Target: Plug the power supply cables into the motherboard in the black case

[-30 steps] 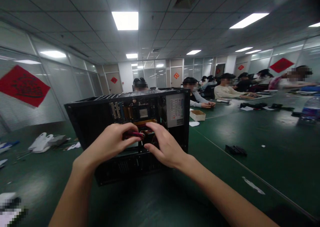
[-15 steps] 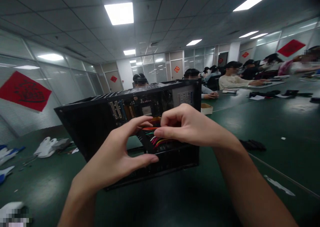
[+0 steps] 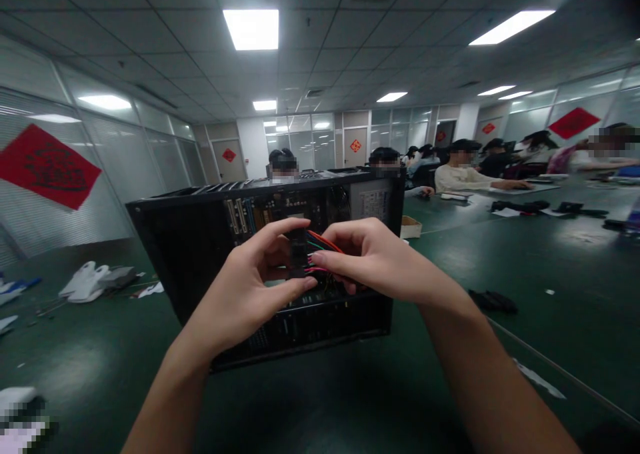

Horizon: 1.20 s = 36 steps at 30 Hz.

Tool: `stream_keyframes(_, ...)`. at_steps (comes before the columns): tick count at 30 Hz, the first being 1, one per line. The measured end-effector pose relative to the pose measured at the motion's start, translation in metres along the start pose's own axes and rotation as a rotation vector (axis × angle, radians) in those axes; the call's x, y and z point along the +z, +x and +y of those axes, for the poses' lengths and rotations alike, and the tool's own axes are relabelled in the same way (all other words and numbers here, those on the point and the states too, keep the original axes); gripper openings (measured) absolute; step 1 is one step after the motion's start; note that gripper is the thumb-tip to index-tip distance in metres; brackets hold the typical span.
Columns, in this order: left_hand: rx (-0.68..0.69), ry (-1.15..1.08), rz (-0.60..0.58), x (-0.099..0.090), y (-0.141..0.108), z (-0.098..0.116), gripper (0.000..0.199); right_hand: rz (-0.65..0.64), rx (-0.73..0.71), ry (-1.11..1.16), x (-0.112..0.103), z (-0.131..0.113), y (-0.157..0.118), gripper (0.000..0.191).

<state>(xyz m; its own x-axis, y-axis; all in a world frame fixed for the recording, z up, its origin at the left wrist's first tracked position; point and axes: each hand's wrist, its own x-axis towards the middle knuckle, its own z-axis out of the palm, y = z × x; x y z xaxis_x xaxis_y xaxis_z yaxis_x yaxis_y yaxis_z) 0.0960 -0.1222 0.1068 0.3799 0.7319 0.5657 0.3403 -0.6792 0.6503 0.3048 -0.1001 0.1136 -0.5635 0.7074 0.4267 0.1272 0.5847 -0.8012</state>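
Note:
A black computer case (image 3: 170, 261) stands on the green table, its open side facing me and its circuit board and slots showing. In front of that opening, my left hand (image 3: 255, 274) holds a black connector (image 3: 299, 253) between thumb and fingers. Red, orange, green and pink wires (image 3: 323, 241) run from the connector to the right. My right hand (image 3: 370, 257) is closed round these wires, close beside the connector. Its curled fingertips are partly hidden behind the wires and thumb.
The green table (image 3: 440, 347) extends around the case. Right of it are a small cardboard box (image 3: 411, 227) and a black cloth-like item (image 3: 493, 302). White plastic bags (image 3: 87, 282) lie at left. Several people sit farther back, one in a cream top (image 3: 457, 177).
My left fingers have closed on the black connector, which now stands more upright. The wires are gathered in my right hand. The view has shifted slightly.

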Motion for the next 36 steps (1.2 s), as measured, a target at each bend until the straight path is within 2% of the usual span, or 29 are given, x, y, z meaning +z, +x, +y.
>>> stream_keyframes(4,0.009,0.058,0.023,0.0,0.0,0.002,0.061,-0.011,0.016,0.017,0.002,0.001,0.001,0.034)
stream_keyframes(14,0.071,0.42,0.047,-0.008,-0.002,-0.001,0.055,-0.035,0.013,0.008,0.014,0.004,0.004,0.035)
stream_keyframes(19,0.213,0.576,0.185,-0.011,0.0,-0.005,0.053,-0.002,-0.042,0.041,0.017,0.005,0.005,0.034)
stream_keyframes(23,0.339,0.734,0.349,-0.008,0.002,-0.006,0.033,0.069,-0.114,0.008,0.016,0.002,0.007,0.033)
stream_keyframes(26,0.413,0.793,0.426,-0.004,0.001,-0.005,0.019,0.129,-0.165,-0.054,0.013,0.002,0.007,0.036)
stream_keyframes(31,0.463,0.821,0.471,-0.001,-0.001,-0.011,0.018,0.225,-0.224,-0.232,0.01,0.008,0.008,0.039)
stream_keyframes(34,0.476,0.811,0.482,-0.002,0.001,-0.018,0.019,0.364,-0.351,-0.438,0.011,0.014,0.013,0.023)
stream_keyframes(36,0.499,0.818,0.486,-0.003,0.003,-0.022,0.019,0.459,-0.44,-0.581,0.014,0.018,0.017,0.025)
